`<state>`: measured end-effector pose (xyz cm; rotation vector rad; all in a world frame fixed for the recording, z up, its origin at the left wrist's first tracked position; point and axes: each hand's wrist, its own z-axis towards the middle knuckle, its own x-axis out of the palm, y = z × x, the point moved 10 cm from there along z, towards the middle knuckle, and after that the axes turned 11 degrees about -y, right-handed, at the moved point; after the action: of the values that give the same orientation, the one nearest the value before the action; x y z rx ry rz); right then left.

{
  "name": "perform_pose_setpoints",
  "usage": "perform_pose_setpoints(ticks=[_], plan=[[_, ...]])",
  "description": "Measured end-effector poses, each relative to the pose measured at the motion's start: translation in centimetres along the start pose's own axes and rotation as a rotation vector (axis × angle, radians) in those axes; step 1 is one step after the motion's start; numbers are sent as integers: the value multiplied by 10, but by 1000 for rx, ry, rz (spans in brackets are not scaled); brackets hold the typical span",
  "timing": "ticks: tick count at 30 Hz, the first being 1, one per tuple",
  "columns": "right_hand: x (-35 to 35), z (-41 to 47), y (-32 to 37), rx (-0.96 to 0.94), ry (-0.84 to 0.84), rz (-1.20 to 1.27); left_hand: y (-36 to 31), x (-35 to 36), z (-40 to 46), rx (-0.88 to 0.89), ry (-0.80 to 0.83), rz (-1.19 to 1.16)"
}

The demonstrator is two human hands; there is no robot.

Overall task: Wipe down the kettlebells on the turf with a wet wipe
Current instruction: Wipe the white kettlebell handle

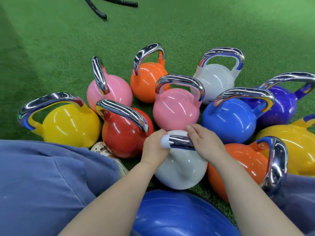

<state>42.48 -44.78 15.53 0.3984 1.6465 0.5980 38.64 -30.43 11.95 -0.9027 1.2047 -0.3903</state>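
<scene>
Several coloured kettlebells with chrome handles stand close together on the green turf (51,48). The nearest is a white kettlebell (180,169), right in front of me. My left hand (153,149) grips the left end of its chrome handle (180,142), where a white rounded patch shows beside my fingers; I cannot tell whether that is a wipe or the painted horn. My right hand (204,142) lies over the handle's right end, fingers curved across it toward the pink kettlebell (175,109). A red kettlebell (122,137) is to the left and an orange kettlebell (243,164) to the right.
A blue exercise ball (179,217) sits under my forearms. My blue trouser leg (42,181) fills the lower left, with a shoe (102,149) beside the red kettlebell. Yellow, blue, purple, white and orange kettlebells ring the back. Black battle ropes (100,11) lie on the far turf.
</scene>
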Motion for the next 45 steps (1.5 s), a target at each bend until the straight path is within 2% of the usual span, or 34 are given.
perform_pose_setpoints(ticks=[3,6,9,12,14,16,19,22,25,27,30,33,37,40,43,45], plan=[[1,-3,5,-19,10,-122,26,6,0,-161,36,-156],[1,-3,5,3,15,-129,38,22,-6,-258,186,-220],[1,-3,5,9,17,-137,54,31,-8,-305,203,-180],[1,-5,4,7,13,-143,79,27,-9,-415,78,65],[0,-5,4,7,8,-142,89,20,-22,-593,-60,-31],[0,-5,4,10,2,-146,91,17,-31,-699,-190,-164],[-1,-5,5,10,-10,-149,84,12,-28,-607,-272,-182],[-1,-5,4,13,-13,-152,64,8,-19,-447,-231,-256],[-2,-4,1,25,-7,-149,36,10,-8,-264,-16,-320],[-4,-4,-1,42,-7,-140,28,17,-3,-190,154,-259],[-1,-5,4,29,11,-149,38,22,-2,-208,249,-274],[0,-7,8,3,14,-168,61,26,-11,-376,154,-393],[-1,-8,7,-6,5,-157,71,32,-31,-602,-148,-584],[-3,-9,8,-40,-24,-183,68,29,-36,-710,-362,-587],[-3,-8,7,-52,-32,-190,68,35,-44,-930,-433,-708],[-3,-8,8,-57,-36,-191,62,38,-46,-992,-427,-826]])
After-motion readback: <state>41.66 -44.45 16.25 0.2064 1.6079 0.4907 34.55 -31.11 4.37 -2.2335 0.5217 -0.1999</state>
